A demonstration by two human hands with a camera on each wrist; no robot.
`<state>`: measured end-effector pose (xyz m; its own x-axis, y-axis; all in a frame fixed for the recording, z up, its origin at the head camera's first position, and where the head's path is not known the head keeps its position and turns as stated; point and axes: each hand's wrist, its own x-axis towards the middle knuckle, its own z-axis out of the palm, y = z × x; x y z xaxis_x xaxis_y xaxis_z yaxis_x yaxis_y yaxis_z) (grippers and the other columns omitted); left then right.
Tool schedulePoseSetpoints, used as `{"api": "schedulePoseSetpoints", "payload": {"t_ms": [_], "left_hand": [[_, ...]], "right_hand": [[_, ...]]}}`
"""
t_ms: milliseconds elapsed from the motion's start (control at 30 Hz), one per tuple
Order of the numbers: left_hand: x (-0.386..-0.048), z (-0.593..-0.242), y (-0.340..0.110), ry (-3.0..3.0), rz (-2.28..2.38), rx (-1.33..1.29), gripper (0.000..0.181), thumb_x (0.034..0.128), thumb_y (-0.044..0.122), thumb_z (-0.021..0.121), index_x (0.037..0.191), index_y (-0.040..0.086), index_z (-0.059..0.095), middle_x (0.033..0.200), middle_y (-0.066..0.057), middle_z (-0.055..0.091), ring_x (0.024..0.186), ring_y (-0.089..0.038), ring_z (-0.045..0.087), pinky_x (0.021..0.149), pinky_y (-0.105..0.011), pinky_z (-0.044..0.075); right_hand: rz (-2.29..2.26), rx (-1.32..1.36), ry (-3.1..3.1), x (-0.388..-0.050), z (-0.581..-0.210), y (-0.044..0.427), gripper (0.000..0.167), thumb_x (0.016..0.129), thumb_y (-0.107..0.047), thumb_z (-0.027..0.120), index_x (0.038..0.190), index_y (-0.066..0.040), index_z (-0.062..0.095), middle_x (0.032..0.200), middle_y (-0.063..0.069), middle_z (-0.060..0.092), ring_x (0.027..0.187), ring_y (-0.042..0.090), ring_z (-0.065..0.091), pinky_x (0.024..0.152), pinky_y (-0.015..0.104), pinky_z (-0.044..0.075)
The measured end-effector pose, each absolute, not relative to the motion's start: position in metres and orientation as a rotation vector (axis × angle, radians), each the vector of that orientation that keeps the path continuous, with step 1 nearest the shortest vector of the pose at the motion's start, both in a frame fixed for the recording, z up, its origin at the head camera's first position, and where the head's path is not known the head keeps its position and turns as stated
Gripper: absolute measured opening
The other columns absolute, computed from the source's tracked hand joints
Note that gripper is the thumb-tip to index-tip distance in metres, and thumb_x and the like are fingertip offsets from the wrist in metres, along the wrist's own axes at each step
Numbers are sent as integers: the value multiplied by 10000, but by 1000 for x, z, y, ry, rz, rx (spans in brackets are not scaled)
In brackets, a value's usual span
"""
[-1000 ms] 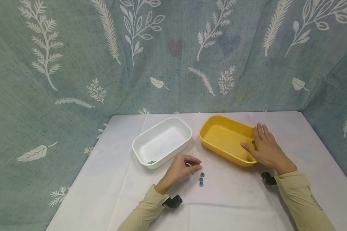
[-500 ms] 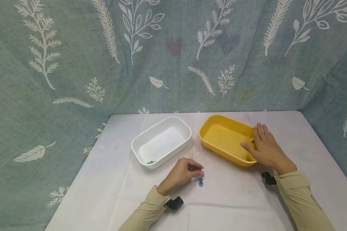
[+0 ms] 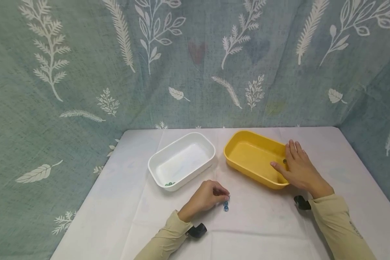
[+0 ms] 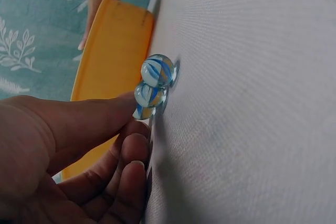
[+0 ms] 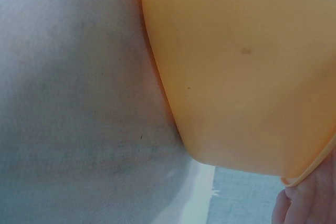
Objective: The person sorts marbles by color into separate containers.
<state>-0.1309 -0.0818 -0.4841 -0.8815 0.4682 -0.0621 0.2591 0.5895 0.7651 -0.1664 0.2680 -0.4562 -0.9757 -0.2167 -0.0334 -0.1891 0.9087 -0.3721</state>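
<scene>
Three clear glass marbles with blue swirls stand in a short row on the white cloth. Thumb and fingertips of my left hand (image 3: 203,198) close around the farthest marble (image 4: 143,112), which they partly hide. The middle marble (image 4: 150,94) and the nearest marble (image 4: 158,70) sit right beside it, touching or almost so. My right hand (image 3: 300,169) lies over the right end of the yellow tray (image 3: 253,159), fingers straight along the rim and thumb reaching over the inside. Beside that thumb, a dark green marble (image 3: 284,161) shows inside the tray.
Left of the yellow tray stands a white tray (image 3: 182,159), with several green marbles (image 3: 169,183) in its near corner. A patterned cloth (image 3: 195,90) hangs behind the table. Black wrist cameras (image 3: 197,230) sit under both wrists.
My left hand has moved slightly toward me and to the right, down onto the farthest blue marble, and now covers most of it. The right hand and both trays have stayed in place.
</scene>
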Motion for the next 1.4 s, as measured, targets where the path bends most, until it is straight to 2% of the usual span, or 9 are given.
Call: {"api": "schedulePoseSetpoints", "payload": {"t_ms": [267, 733, 1167, 1400], "left_hand": [[-130, -484, -81, 2592, 1135, 642, 100, 896, 179, 814, 972, 116, 831, 915, -3, 776, 755, 37, 544, 692, -145, 472], [-129, -484, -80, 2633, 1071, 711, 72, 913, 171, 789, 953, 119, 818, 886, 16, 743, 752, 27, 541, 702, -147, 467], [-132, -481, -85, 2612, 1202, 596, 121, 940, 184, 758, 1025, 131, 828, 970, 20, 814, 839, 5, 671, 776, -176, 538], [-135, -475, -87, 2626, 1274, 549, 128, 924, 194, 778, 1022, 135, 835, 968, 10, 815, 815, 2, 657, 753, -183, 540]], "right_hand": [[-567, -324, 3011, -167, -457, 269, 1063, 1035, -679, 381, 1594, 148, 12, 1691, 348, -67, 1576, 536, -61, 1237, 722, 81], [-582, -321, 3012, -167, -457, 268, 1065, 1035, -672, 385, 1589, 157, 12, 1684, 359, -75, 1571, 547, -54, 1245, 711, 66], [-580, -316, 3007, -166, -457, 266, 1079, 1032, -687, 373, 1590, 145, -29, 1683, 354, -93, 1572, 540, -69, 1244, 714, 55], [-586, -325, 3007, -165, -456, 265, 1074, 1033, -681, 379, 1586, 161, 6, 1683, 359, -83, 1570, 547, -64, 1237, 723, 64]]}}
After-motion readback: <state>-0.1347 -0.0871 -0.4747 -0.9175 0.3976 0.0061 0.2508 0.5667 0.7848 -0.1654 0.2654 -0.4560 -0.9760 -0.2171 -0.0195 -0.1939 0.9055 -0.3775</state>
